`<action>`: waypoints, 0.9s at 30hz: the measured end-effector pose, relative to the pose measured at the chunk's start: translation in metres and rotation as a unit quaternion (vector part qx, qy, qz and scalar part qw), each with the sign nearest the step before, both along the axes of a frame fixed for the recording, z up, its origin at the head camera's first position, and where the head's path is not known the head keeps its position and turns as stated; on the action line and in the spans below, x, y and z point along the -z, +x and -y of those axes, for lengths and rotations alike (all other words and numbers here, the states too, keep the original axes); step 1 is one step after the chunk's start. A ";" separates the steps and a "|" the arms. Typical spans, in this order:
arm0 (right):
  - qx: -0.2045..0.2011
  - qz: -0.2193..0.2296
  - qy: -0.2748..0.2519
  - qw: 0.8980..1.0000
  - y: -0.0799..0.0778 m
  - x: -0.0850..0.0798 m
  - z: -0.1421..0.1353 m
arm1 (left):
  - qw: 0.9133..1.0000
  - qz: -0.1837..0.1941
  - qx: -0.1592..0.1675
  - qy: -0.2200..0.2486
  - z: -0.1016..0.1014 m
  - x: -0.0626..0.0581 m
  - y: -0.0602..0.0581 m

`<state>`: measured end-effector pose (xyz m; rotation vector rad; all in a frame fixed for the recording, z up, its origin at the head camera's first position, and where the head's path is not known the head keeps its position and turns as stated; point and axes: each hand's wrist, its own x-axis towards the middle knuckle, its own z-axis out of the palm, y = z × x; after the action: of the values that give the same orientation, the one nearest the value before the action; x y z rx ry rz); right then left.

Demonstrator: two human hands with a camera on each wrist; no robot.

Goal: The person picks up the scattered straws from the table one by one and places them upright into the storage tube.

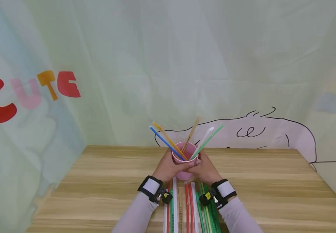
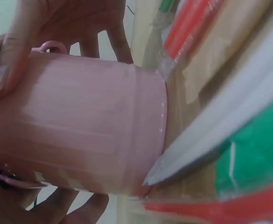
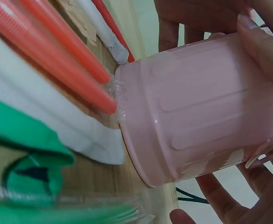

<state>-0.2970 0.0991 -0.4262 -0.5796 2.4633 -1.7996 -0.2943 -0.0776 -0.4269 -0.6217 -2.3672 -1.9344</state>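
Both of my hands grip a small pink bucket (image 1: pixel 184 175) with ring handles at its sides. My left hand (image 1: pixel 168 166) curls round its left side, and my right hand (image 1: pixel 207 169) round its right, with the thumbs meeting across the front. Several straws fan out above the rim, among them a blue straw (image 1: pixel 165 139), a paper-wrapped brown straw (image 1: pixel 192 132) and a green straw (image 1: pixel 213 134). In the left wrist view the bucket's ribbed wall (image 2: pixel 80 116) stands upright, its base right at the ends of the straws lying on the table.
In front of the bucket, a row of wrapped straws lies lengthwise between my forearms: red straws (image 1: pixel 189 207), a paper-wrapped brown straw (image 1: pixel 181 210) and green straws (image 1: pixel 214 216). The wooden table (image 1: pixel 112 181) extends to both sides. A printed cloth backdrop (image 1: pixel 168 64) hangs behind its far edge.
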 end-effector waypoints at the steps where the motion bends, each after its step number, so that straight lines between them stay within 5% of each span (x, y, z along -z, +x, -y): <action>1: -0.004 -0.004 -0.003 1.000 0.000 0.000 0.000 | 1.000 -0.001 -0.001 -0.001 0.000 0.000 0.000; 8: -0.014 -0.031 -0.001 0.999 0.003 -0.002 -0.001 | 1.000 0.015 -0.010 -0.017 0.000 -0.002 0.002; 14: 0.019 -0.021 0.091 0.995 0.015 -0.014 -0.010 | 0.999 0.019 -0.019 -0.028 0.000 0.000 0.003; 21: 0.070 0.029 0.208 0.975 0.043 -0.037 -0.039 | 0.999 0.020 -0.025 -0.034 0.002 -0.001 0.003; 27: 0.073 0.049 0.277 0.957 0.071 -0.043 -0.057 | 0.998 0.029 -0.031 -0.036 0.002 -0.002 0.003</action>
<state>-0.2259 0.1562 -0.3834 -0.2611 2.8120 -1.0415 -0.2912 -0.0800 -0.4253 -0.4959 -2.4698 -1.8749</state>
